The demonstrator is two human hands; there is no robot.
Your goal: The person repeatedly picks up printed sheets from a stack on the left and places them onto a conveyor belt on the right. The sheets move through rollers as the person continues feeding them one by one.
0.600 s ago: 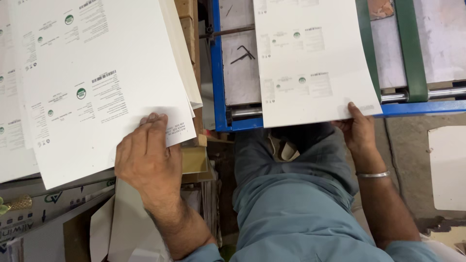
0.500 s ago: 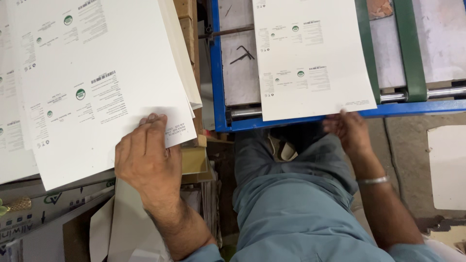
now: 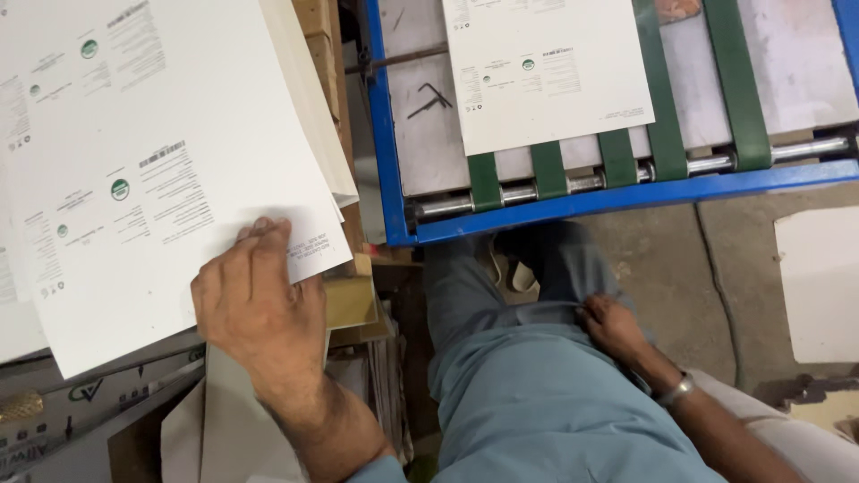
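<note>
Head view, looking down. The top printed sheet (image 3: 134,179) lies on a stack of white card at my left, beside the machine and apart from it, its near corner towards me. My left hand (image 3: 255,300) lies palm-down on that corner with the fingers spread on the print. It is pressing rather than pinching, and I can't tell whether the thumb is under the edge.

My right hand (image 3: 613,326) rests on my thigh (image 3: 537,394), loosely curled and holding nothing. There is a metal bangle (image 3: 676,391) at the wrist.

A second printed sheet (image 3: 546,72) lies flat on the green belts (image 3: 738,89) of the feed table, well clear of both hands. Its near edge is just short of the steel roller (image 3: 573,183). A blue frame (image 3: 385,134) borders the table, and a small bent hex key (image 3: 429,97) lies on the bare plate left of that sheet.

My judgement is that this is the point between feeds, with one sheet lying on the belts and the next only pinned at the stack. The next move calls for separating that top sheet alone from those beneath it. The free right hand would need to come across so the sheet goes onto the belts square, without buckling.
</note>
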